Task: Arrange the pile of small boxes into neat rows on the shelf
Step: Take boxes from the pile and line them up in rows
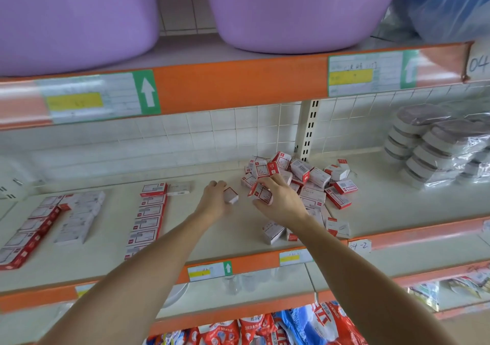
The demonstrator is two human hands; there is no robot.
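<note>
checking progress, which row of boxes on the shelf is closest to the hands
The red-and-white row just left of the left hand; the other two rows lie farther left, toward the shelf end.

Two bare forearms reach up from the bottom edge of the view, uncovered all the way to it, with no sleeve, watch, bracelet or glove showing. The left hand [216, 198] and the right hand [281, 202] carry no rings that show.
</note>
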